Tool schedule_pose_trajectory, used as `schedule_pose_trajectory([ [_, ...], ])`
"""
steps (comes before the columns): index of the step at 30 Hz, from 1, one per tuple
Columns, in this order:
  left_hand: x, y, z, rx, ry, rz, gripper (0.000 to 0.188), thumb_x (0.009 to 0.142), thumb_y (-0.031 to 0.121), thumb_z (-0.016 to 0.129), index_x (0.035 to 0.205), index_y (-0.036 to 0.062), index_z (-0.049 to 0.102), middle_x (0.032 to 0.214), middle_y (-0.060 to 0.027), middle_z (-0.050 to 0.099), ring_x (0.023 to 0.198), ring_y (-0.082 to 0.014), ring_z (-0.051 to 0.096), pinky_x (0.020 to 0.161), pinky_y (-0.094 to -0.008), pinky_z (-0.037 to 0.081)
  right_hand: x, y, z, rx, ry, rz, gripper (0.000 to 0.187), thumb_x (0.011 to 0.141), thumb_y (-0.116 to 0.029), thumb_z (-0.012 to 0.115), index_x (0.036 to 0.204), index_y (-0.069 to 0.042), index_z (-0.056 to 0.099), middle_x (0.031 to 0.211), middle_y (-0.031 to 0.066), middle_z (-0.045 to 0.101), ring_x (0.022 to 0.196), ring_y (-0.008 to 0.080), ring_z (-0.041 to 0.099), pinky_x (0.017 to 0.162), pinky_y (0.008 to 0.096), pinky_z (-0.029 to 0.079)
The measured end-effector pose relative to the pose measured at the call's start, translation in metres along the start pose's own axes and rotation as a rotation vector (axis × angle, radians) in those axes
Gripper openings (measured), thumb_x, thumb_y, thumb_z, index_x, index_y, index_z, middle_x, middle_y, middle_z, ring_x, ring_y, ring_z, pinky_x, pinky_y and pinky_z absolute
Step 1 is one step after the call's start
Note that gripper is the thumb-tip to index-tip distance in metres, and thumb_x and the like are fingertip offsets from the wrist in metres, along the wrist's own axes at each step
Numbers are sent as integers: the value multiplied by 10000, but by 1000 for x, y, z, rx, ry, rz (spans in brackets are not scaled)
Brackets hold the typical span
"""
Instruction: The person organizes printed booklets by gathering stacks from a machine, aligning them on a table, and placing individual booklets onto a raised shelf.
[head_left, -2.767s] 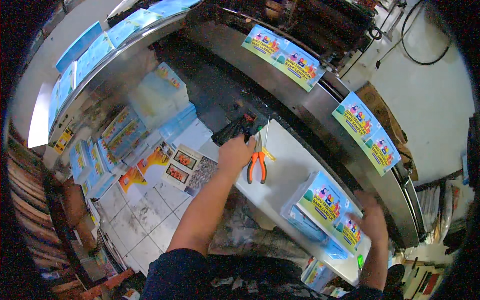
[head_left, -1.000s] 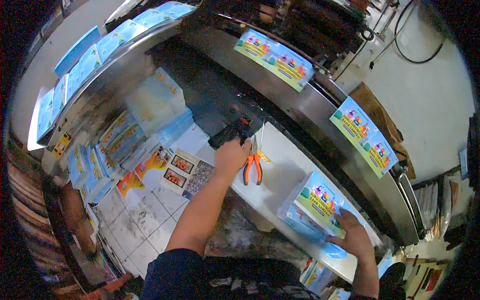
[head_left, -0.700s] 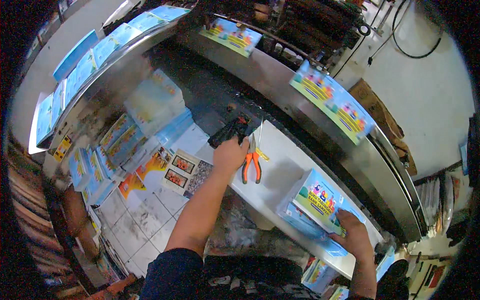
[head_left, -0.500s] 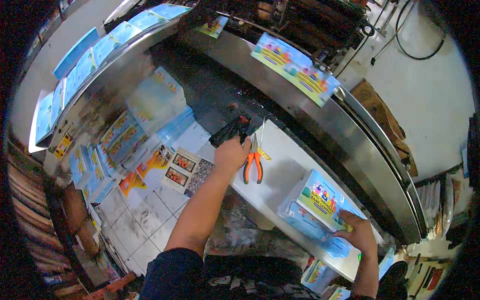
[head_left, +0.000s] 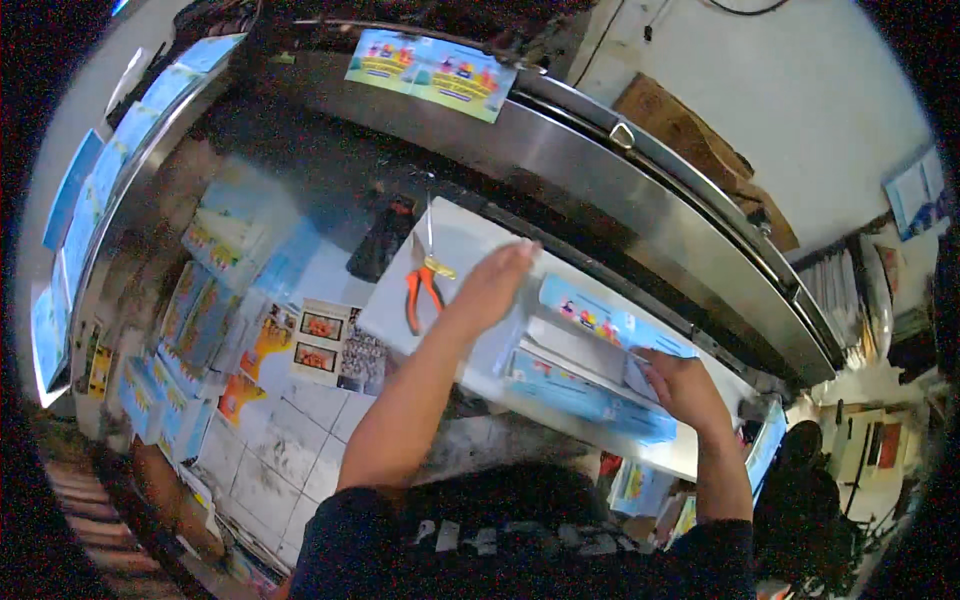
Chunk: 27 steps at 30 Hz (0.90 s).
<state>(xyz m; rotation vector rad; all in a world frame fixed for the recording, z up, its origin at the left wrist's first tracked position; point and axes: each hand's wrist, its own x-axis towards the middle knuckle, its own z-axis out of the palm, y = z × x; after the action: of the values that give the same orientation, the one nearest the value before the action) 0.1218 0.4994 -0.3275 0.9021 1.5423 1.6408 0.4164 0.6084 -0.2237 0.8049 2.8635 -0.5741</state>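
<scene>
My right hand [head_left: 688, 388] grips the right end of a light blue printed booklet [head_left: 592, 308] with cartoon figures, fingers and thumb closed on its edge. The booklet is tilted up, and a pale gap shows between it and the stack of blue booklets [head_left: 585, 388] beneath. My left hand [head_left: 495, 285] hovers over the white board, left of the booklet; motion smears its fingers, and nothing can be made out in them. Pliers with orange handles [head_left: 412, 300] lie left of that hand, beside a thin tool with a yellow handle [head_left: 440, 268].
The white board [head_left: 480, 225] carries the tools and the stack. Behind it runs a long curved metal rail [head_left: 570, 150] with printed sheets [head_left: 430, 75] on top. A black object [head_left: 382, 238] lies left of the board. Stacked booklets [head_left: 165, 400] stand at left near the tiled floor [head_left: 290, 445].
My left hand has moved right, away from the pliers, toward the booklets. My right hand has taken hold of the top booklet and tilted it up. The view has shifted right.
</scene>
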Motion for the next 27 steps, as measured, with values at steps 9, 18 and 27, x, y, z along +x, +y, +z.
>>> schedule_pose_trajectory([
  [9,24,-5,49,183,-222,-132,486,947,414,520,1219,18,592,1159,-140,639,1090,-242,587,956,-337,433,-8,69,-93,-113,271,356,262,915,-143,514,1096,22,607,932,228,656,824,303,644,777,390,485],
  [18,18,-23,52,279,-299,185,509,761,264,764,1188,47,593,1168,-130,568,1091,-261,566,928,-336,451,105,126,-214,-255,1295,-3,476,892,-62,471,1360,-145,498,1289,143,574,1154,244,588,960,351,463],
  [27,19,-20,47,293,-338,172,537,756,243,785,1216,66,571,1217,-139,551,1172,-276,524,1016,-359,397,247,102,-179,-541,921,102,459,842,-70,466,1259,-239,558,1031,155,669,831,391,656,756,471,537],
])
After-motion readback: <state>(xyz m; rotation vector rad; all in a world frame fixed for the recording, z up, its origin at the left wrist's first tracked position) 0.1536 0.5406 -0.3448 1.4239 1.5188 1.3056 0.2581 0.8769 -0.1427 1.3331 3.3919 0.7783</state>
